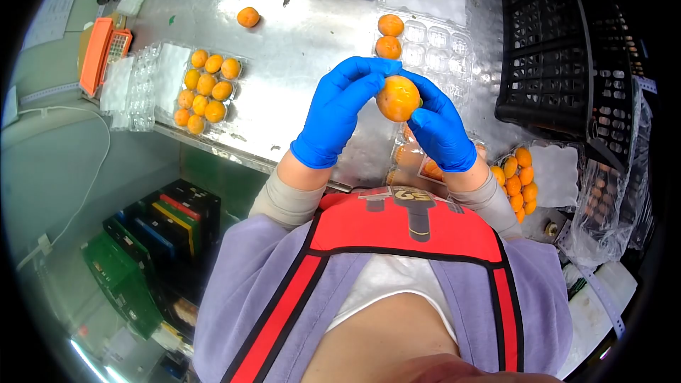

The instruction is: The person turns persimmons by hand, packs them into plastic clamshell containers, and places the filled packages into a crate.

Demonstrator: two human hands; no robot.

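Observation:
Both of my hands wear blue gloves and hold one glossy orange persimmon [399,98] above the steel table's near edge. My left hand [339,108] pinches its left side with thumb and fingertips. My right hand [441,122] closes on its right side, where a bit of green shows by the thumb. Just beyond, a clear plastic tray [438,50] with moulded cups has persimmons [389,35] in its left column; my hands hide its near part. Under my right wrist lies another clear pack [404,154] with fruit, partly hidden.
A filled fruit tray [206,85] sits left on the steel table [298,50], near stacked clear packs [138,89] and an orange basket [98,57]. One loose persimmon [248,17] lies farther back. Black crates [543,42] stand right, above another filled tray [516,183]. Crates [124,276] are stacked lower left.

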